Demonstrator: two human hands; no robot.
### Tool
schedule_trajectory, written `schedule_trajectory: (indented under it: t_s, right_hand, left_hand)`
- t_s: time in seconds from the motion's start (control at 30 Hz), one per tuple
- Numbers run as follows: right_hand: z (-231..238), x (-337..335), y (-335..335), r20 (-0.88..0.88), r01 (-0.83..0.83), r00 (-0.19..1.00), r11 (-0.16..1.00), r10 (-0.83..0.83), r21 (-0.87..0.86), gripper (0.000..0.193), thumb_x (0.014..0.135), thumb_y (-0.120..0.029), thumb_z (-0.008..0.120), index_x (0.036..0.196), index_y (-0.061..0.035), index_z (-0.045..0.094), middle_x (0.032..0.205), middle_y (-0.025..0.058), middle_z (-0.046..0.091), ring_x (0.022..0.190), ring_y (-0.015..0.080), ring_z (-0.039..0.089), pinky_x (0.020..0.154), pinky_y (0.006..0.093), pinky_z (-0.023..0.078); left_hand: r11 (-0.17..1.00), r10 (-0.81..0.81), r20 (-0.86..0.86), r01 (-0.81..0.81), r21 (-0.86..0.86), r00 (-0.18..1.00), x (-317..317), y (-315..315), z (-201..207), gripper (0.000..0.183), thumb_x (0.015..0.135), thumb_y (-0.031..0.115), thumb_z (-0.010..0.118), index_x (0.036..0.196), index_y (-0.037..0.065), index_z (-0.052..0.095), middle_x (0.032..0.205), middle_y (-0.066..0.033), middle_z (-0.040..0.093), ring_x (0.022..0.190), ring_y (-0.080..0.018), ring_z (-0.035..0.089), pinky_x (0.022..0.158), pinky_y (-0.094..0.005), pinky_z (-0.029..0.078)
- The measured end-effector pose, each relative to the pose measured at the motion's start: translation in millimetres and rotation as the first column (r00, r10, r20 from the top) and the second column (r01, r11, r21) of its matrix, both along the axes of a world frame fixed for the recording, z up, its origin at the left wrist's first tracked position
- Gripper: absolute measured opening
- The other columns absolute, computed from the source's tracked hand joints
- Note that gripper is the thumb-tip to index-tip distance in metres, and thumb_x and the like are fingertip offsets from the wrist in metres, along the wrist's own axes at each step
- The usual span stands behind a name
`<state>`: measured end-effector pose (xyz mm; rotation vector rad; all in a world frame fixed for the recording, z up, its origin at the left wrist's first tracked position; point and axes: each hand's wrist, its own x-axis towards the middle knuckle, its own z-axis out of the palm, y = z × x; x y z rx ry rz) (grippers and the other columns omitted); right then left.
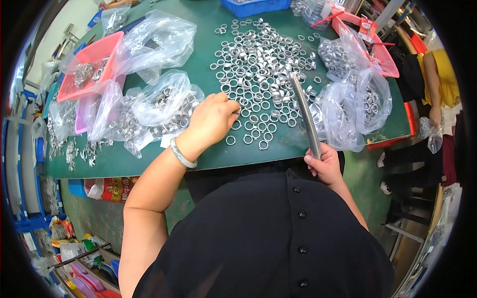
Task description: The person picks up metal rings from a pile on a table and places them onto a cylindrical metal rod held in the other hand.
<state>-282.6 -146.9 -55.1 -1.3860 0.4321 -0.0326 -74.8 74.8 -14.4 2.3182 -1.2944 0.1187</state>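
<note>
- Head view: person at green table [208,154], both forearms coming in from lower edge.
- L hand [212,119] rests at near-left edge of loose ring pile [258,69]; fingertips curl down onto rings, seem to pinch one, but the ring itself is hidden by the hand — can't confirm.
- R hand [325,164] at table's near edge, fingers wrapped tight round lower end of rod [304,114]. Rod slants up and away over the pile.
- Rod looks sleeved w/ stacked rings along nearly its whole visible length, up to tip. Judgement: this rod approx. full, little room left.
- Pile: still large, several hundred rings by look, spread flat over table centre. Judgement: most of the sorting/threading is left.
- Clear bags [159,107] w/ rings lie left of L hand; more bags [355,107] right of rod, touching it or just beside. Can't tell which bags hold finished vs. raw stock.
- Pink tray [92,64] far left w/ bagged parts; blue bin [253,7] at far edge.
- Another person's arm, yellow sleeve [437,74], well apart at right.
</note>
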Motion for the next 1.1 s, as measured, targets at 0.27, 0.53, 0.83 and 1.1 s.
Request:
schedule_trajectory:
  t_s: [0.27, 0.53, 0.83, 1.1]
  right_hand:
    - [-1, -2, -1, -0.001, -0.002, 1.0, 1.0, 0.002, 0.007, 0.01, 0.074, -0.003, 0.063, 0.078, -0.0031, 0.053, 0.058, 0.0007, 0.051, 0.041, 0.0035, 0.041, 0.037, 0.0164, 0.031]
    - [-4, -2, -2, 0.017, -0.009, 1.0, 1.0, 0.009, 0.012, 0.011, 0.074, -0.004, 0.063, 0.078, -0.003, 0.053, 0.058, 0.0006, 0.051, 0.041, 0.0033, 0.041, 0.037, 0.0164, 0.03]
    - [-2, -2, -2, 0.0, -0.005, 1.0, 1.0, 0.005, 0.005, 0.01, 0.074, -0.004, 0.063, 0.076, -0.0036, 0.054, 0.057, -0.001, 0.051, 0.04, 0.003, 0.041, 0.037, 0.0167, 0.03]
    - [0, -2, -1, 0.011, -0.015, 1.0, 1.0, 0.015, 0.0, 0.009, 0.074, -0.004, 0.063, 0.076, -0.0038, 0.054, 0.057, -0.0026, 0.05, 0.041, 0.0023, 0.04, 0.038, 0.0168, 0.03]
  left_hand:
    - [0.998, -0.007, -0.067, 0.003, -0.055, 0.998, 8, 14, -6, 0.01, 0.066, 0.005, 0.065, 0.075, 0.006, 0.061, 0.074, -0.0079, 0.053, 0.07, -0.0265, 0.053, 0.062, -0.0342, 0.044]
    - [0.994, 0.096, -0.062, -0.099, -0.041, 0.993, 1, 4, -2, 0.024, 0.064, 0.013, 0.07, 0.087, 0.008, 0.062, 0.078, -0.008, 0.051, 0.071, -0.0242, 0.052, 0.062, -0.033, 0.043]
    - [0.992, 0.015, -0.272, -0.047, -0.113, 0.962, 3, 3, -7, 0.011, 0.066, 0.008, 0.068, 0.074, 0.005, 0.061, 0.076, -0.0066, 0.05, 0.068, -0.0217, 0.051, 0.058, -0.0299, 0.042]
    - [0.998, 0.016, -0.034, -0.019, -0.064, 0.999, -2, -13, -16, 0.021, 0.066, 0.016, 0.07, 0.081, 0.003, 0.061, 0.076, -0.0083, 0.051, 0.07, -0.0244, 0.052, 0.061, -0.0325, 0.043]
